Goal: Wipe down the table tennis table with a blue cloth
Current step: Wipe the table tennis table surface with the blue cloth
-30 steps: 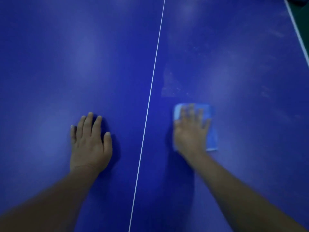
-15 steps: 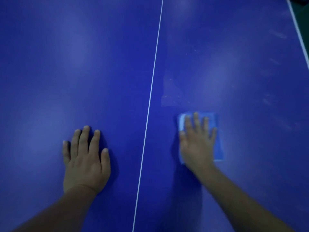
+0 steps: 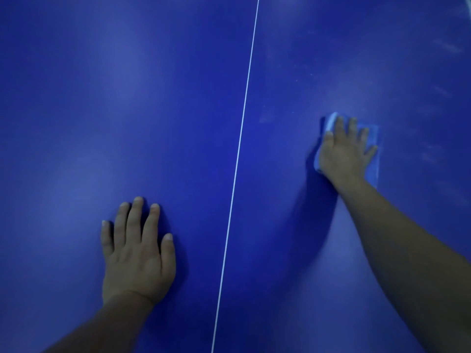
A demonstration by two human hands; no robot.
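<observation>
A: Since half a second ago, the right hand point(image 3: 345, 151) and the blue cloth point(image 3: 372, 159) under it sit farther out and more to the right, away from the white centre line point(image 3: 239, 146). The left hand point(image 3: 136, 253) keeps its spot.

B: Right hand's state?

A: Flat, fingers straight and slightly spread, palm pressing the folded cloth onto the table tennis table point(image 3: 127, 98). Cloth edges show at 11 o'clock and 3 o'clock of the hand.

B: Left hand?

A: At 7 o'clock of the view, left of the line, palm down on bare surface, fingers straight and close together, holding nothing.

B: Surface?

A: Faint pale smudges point(image 3: 448, 47) at 2 o'clock, beyond the cloth.
</observation>
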